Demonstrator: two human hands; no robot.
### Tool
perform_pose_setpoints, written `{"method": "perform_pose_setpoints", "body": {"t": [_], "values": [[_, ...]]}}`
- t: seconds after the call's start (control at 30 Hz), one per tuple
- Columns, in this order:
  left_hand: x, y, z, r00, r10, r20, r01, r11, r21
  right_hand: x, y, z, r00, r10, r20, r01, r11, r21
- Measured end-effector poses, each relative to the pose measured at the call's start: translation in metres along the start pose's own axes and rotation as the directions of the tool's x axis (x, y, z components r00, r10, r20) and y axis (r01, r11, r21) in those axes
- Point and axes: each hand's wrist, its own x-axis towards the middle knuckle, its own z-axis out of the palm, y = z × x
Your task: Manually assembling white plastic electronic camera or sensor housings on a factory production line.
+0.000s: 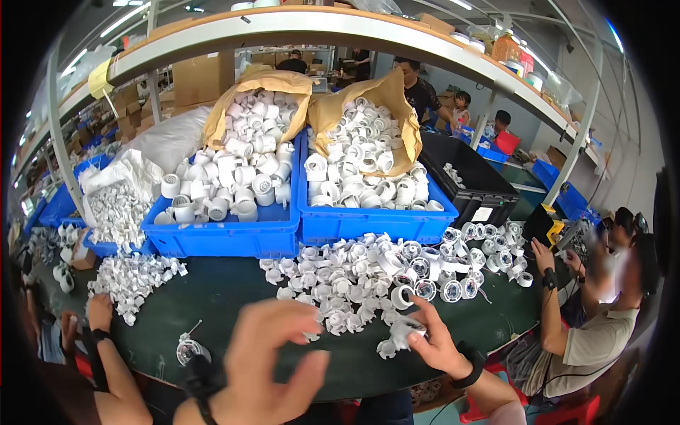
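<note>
My left hand (262, 358) is raised above the near part of the table, its fingers curved and its thumb apart, with nothing in it. Between the thumb and fingers of my right hand (440, 347) is a white plastic fitting (405, 330), held low over the green table (234, 297). Just beyond both hands spreads a heap of small white plastic pieces with prongs (340, 280). Round white housings (451, 290) with dark, shiny insides lie beside this heap, to the right. Left of my left hand, a single round part with a thin wire (190, 348) rests on the table.
Two blue crates (227, 244) of white fittings stand across the back, with paper sacks (265, 78) spilling into them. Behind the right one is a black crate (471, 188). A shelf (340, 25) spans overhead. Co-workers' arms reach in at the left (117, 368) and right (556, 312).
</note>
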Motion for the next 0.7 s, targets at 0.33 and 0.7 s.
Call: {"method": "perform_pose_setpoints", "body": {"t": [0.33, 0.7], "values": [[-0.083, -0.045, 0.057, 0.930, -0.306, 0.205, 0.299, 0.952, 0.061, 0.071, -0.094, 0.073, 0.603, -0.148, 0.784, 0.363, 0.926, -0.104], [-0.117, -0.063, 0.056, 0.548, -0.804, 0.233, 0.653, 0.237, -0.719, 0.315, 0.013, 0.106, 0.936, -0.351, -0.015, 0.254, 0.706, -0.660]]}}
